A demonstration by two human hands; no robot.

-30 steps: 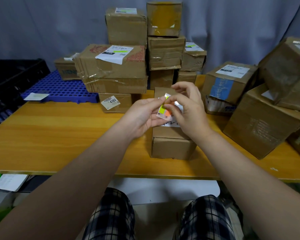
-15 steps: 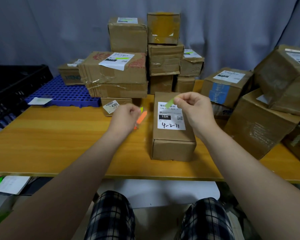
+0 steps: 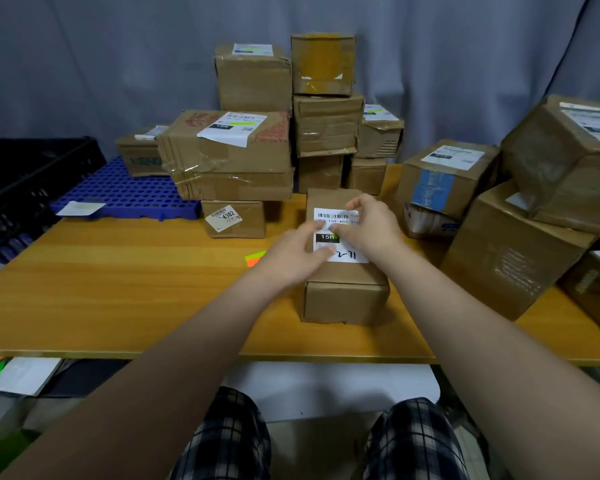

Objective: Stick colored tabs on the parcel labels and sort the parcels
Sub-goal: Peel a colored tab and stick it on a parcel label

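Both hands have dropped onto the parcel (image 3: 343, 299) since half a second ago, and the tab is down on the paper!
The right hand (image 3: 371, 226), which held the green tab (image 3: 336, 233) up in the air, now pinches it against the white label (image 3: 333, 216) beside the black "15H" block, fingers curled, with most of the tab hidden under the thumb. The left hand (image 3: 291, 252) has let go of the tab sheet (image 3: 255, 258), which lies on the table (image 3: 118, 289) just left of the parcel, and its relaxed fingers rest on the label's left edge. The parcel sits at mid-table, in front of the stacked boxes (image 3: 229, 147), with more boxes (image 3: 510, 258) piled to the right.
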